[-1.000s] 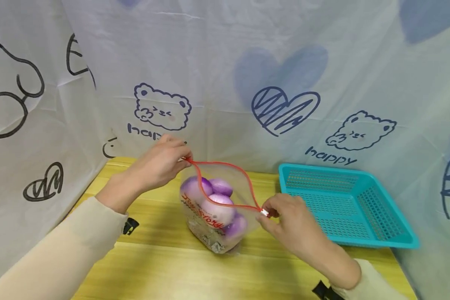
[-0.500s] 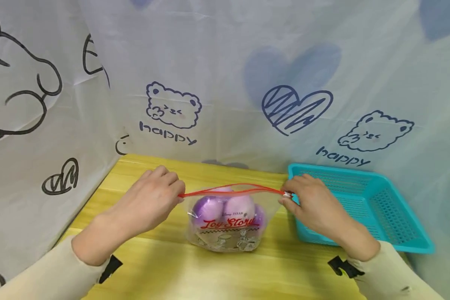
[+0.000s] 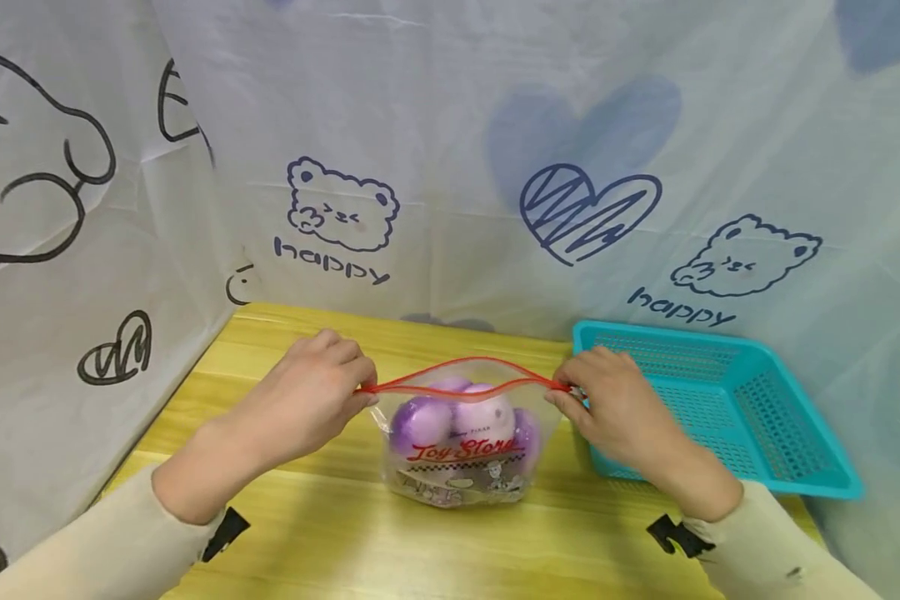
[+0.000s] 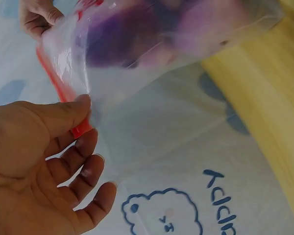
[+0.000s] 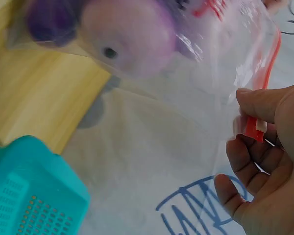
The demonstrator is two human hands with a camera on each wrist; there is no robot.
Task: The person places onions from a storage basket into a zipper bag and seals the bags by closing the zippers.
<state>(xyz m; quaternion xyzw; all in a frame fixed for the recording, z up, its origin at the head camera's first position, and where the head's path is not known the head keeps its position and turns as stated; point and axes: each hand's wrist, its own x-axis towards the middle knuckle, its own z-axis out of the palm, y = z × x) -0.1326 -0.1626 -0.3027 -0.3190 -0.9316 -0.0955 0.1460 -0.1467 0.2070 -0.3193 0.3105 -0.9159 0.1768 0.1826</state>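
Observation:
A clear zip bag (image 3: 461, 479) with red "Toy Story" lettering hangs or stands over the table, its red zip edge at the top bowed apart in the middle. Inside lie several round purple and pale pink objects (image 3: 423, 422), whose kind the plastic blurs. My left hand (image 3: 307, 400) pinches the left end of the zip edge between thumb and index finger; the other fingers are loosely bent in the left wrist view. At the opposite end, my right hand (image 3: 615, 408) pinches the corner beside the small white slider (image 5: 260, 126).
A turquoise perforated basket (image 3: 783, 477) stands at the table's right, just behind my right hand. The yellow wood-grain table (image 3: 330, 533) backs onto a pale cloth (image 3: 435, 125) printed with hearts and bears, which also covers the left side.
The bag has turned from slanted to facing me as my left hand came down and my right hand rose slightly. Over the last half second, the zip edge has bowed wider apart.

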